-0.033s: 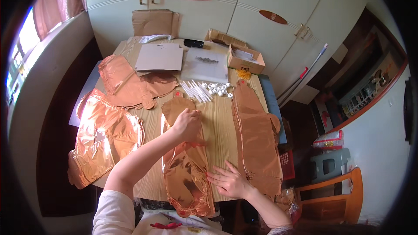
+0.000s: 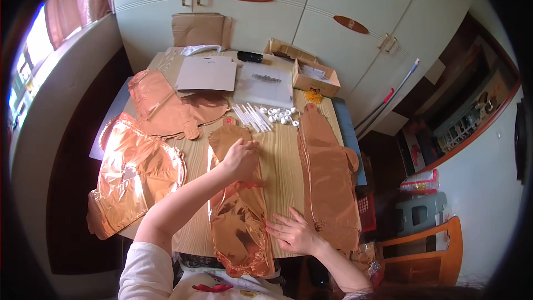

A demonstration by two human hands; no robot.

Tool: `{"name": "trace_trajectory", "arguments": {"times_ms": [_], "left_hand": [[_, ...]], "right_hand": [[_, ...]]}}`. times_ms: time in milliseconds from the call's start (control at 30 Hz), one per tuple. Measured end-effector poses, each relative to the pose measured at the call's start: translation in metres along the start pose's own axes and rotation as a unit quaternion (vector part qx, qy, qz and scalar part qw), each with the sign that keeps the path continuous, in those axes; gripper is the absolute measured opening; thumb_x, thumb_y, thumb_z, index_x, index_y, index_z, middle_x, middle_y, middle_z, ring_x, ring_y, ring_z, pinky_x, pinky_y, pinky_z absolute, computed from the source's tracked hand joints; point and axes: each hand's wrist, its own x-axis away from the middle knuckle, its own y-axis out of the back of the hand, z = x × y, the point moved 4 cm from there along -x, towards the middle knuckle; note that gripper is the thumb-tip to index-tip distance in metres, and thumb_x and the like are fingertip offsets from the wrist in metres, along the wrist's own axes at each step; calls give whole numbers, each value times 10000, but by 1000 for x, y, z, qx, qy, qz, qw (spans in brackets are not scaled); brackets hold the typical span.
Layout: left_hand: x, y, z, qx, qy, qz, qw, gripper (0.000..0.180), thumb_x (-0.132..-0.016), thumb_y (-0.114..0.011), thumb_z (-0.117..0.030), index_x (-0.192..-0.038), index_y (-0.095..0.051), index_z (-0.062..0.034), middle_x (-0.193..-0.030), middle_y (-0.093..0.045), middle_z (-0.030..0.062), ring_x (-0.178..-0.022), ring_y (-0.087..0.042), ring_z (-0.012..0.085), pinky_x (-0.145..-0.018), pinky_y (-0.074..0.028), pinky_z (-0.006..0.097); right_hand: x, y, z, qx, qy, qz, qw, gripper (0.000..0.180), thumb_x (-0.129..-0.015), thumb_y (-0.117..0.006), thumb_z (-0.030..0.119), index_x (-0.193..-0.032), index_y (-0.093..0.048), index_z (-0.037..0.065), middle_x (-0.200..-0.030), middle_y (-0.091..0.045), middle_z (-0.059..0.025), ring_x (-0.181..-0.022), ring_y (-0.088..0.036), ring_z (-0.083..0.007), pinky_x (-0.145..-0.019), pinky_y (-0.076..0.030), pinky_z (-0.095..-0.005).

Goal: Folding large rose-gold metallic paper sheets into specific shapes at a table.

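Observation:
A long, flat rose-gold foil balloon [image 2: 239,228] lies lengthwise before me, its near end reaching the table's front edge. My left hand [image 2: 242,160] is closed on its upper part, the fingers curled at its right edge; the fingertips are partly hidden. Lower down, my right hand [image 2: 294,233] lies open with spread fingers, its fingertips touching the balloon's right edge. To the right lies a stack of similar flat foil balloons [image 2: 330,183]. More flat foil pieces lie on the left, one shiny and crinkled [image 2: 136,172], another duller [image 2: 158,100] behind it.
Beyond the balloon lie several white sticks [image 2: 252,118] and white cup-shaped pieces [image 2: 282,115]. Farther back are a pale board [image 2: 206,74], a clear plastic bag [image 2: 264,91], a black item [image 2: 250,56] and an open cardboard box [image 2: 316,80]. A wooden chair [image 2: 452,250] stands right of the table.
The whole view has shifted very slightly, with things sitting a little farther right. Both hands keep their places on the balloon.

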Motion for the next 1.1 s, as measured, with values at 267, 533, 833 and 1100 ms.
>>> {"name": "trace_trajectory", "arguments": {"times_ms": [267, 533, 833, 1100], "left_hand": [[21, -8, 17, 94, 25, -128, 987, 1010, -772, -551, -755, -1362, -483, 61, -1448, -462, 214, -1317, -465, 273, -1043, -359, 382], [132, -13, 10, 69, -10, -108, 992, 963, -865, -486, -718, -1423, -403, 62, -1496, -376, 253, -1413, -335, 381, -1153, -283, 469], [144, -32, 14, 54, 14, -153, 987, 985, -849, -485, -739, -1411, -413, 67, -1473, -396, 261, -1393, -346, 416, -1140, -282, 502], [146, -37, 15, 72, 26, -182, 980, 977, -847, -506, -725, -1402, -417, 74, -1450, -420, 270, -1380, -358, 430, -1145, -271, 508]], "right_hand": [[-2, 8, 5, -25, -1, 12, 1000, 388, -846, -608, 193, -1226, -681, 160, -1333, -624, 2, -1268, -558, -228, -1110, -328, -572], [-75, 17, -10, -75, -20, -99, 992, 355, -899, -596, 190, -1241, -657, 120, -1314, -624, -72, -1289, -532, -256, -1126, -345, -502], [-169, -30, -49, 36, -53, -40, 997, 393, -969, -522, 301, -1302, -610, 114, -1387, -570, -54, -1358, -452, -266, -1170, -230, -547], [-160, -42, -53, -2, -59, -76, 995, 381, -951, -551, 302, -1294, -625, 155, -1370, -588, -35, -1328, -494, -240, -1149, -261, -563]]}}
